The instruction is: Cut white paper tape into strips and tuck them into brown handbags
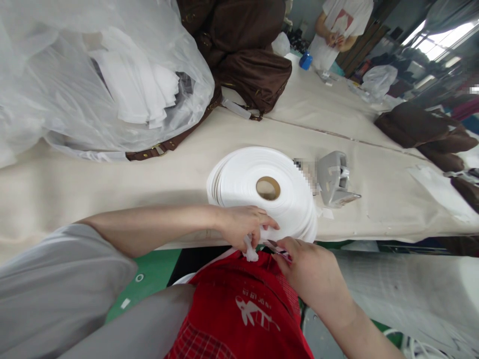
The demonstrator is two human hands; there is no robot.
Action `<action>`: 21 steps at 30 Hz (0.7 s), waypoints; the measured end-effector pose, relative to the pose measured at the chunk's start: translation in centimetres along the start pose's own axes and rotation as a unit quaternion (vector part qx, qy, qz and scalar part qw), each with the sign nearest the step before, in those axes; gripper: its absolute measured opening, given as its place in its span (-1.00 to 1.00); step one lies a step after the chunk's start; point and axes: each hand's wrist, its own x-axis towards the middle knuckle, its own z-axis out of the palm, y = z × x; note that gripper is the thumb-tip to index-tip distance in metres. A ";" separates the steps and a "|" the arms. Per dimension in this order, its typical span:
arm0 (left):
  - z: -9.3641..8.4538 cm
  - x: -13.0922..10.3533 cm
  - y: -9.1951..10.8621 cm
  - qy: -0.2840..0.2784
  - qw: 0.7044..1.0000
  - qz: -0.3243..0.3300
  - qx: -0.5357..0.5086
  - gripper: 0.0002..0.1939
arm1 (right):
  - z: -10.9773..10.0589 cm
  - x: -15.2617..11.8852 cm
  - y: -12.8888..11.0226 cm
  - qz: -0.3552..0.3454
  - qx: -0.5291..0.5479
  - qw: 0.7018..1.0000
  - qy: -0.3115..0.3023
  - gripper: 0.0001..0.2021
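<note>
**A:** ok from where I'm standing, what's that left hand [239, 227] got?

**B:** A crumpled white scrap [251, 251], looks thin and filmy. Thumb and fingers are closed on it, right at the near edge of the worktable [179, 164], above the red apron [258, 304]. One finger reaches out over the big white roll [239, 174]. Can't tell if it's touching.

**A:** And the right hand [309, 267]?

**B:** Clamped on a small cutting tool [279, 249], metal blade plus a pinkish handle. Blade's angled toward the scrap, but the fingers hide too much to say if it's scissors or snips. Don't ask me if the two touch either.

**A:** That roll's a chunky one lol.

**B:** Yep, lying flat on the table just past both hands, layers fanned out a bit, brown core [268, 188] showing. Grey tape dispenser [332, 178] is near it on the right.

**A:** Rest of the table?

**B:** Clear plastic bag [75, 89] of white pieces [136, 85] on the left, next to a brown bag [254, 77]. More brown fabric items [415, 124] over on the right. Far end, there's a person in a white T-shirt [346, 20], hands together near a blue object [306, 61].
</note>
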 end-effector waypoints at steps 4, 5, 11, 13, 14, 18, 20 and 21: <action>0.1 0.0 -0.1 0.004 1.000 0.001 0.007 -0.81 | 0.3 0.6 -0.1 -0.001 -0.020 1.000 0.009 -0.92; 0.2 0.0 -0.1 0.005 1.000 0.002 0.009 -0.81 | 0.4 0.7 -0.1 -0.001 -0.022 1.000 0.008 -0.93; 0.1 0.0 -0.1 0.013 1.000 0.009 0.007 -0.81 | 0.2 1.2 -0.5 -0.004 -0.028 0.999 -0.017 -0.94; 0.0 0.0 0.0 0.011 1.000 0.007 0.008 -0.82 | 0.0 1.6 -0.7 -0.006 -0.034 0.999 -0.028 -0.92; 0.0 0.0 0.0 0.010 1.000 0.005 0.009 -0.81 | 0.0 1.8 -0.8 -0.007 -0.037 0.999 -0.034 -0.92; 0.1 0.1 0.0 0.010 1.000 0.011 0.009 -0.80 | 0.3 3.0 -1.1 -0.010 -0.038 0.998 -0.056 -0.89; 0.2 0.1 -0.1 0.017 1.000 0.019 0.008 -0.81 | 0.6 3.3 -1.1 -0.011 -0.032 0.998 -0.056 -0.89; 0.3 0.1 -0.2 0.021 0.999 0.022 0.009 -0.82 | 0.7 3.3 -1.1 -0.012 -0.030 0.998 -0.056 -0.89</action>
